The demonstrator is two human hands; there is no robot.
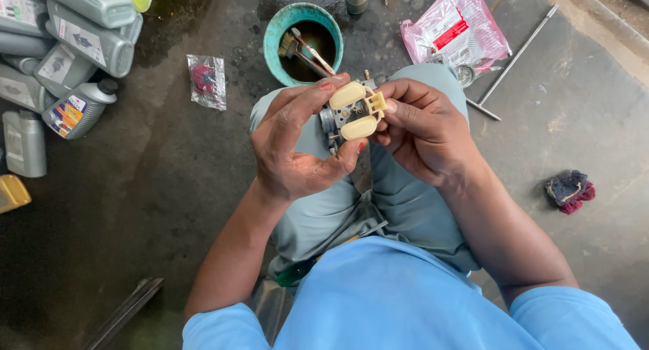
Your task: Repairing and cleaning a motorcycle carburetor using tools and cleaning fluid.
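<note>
My left hand (292, 146) grips a grey metal carburettor body (336, 122) between thumb and fingers, held above my knees. A cream plastic float (354, 110) with two lobes sits on top of it. My right hand (422, 130) pinches the float's hinge end from the right with thumb and forefinger. Both hands touch the same part, in front of my grey trousers (399, 201).
A teal bowl (276, 36) of dark liquid with a brush stands just beyond my hands. Several grey oil bottles (78, 53) lie at far left. A pink plastic packet (460, 29), a metal rod (517, 53), a small bag (207, 81) and a rag (569, 190) lie on the oily concrete floor.
</note>
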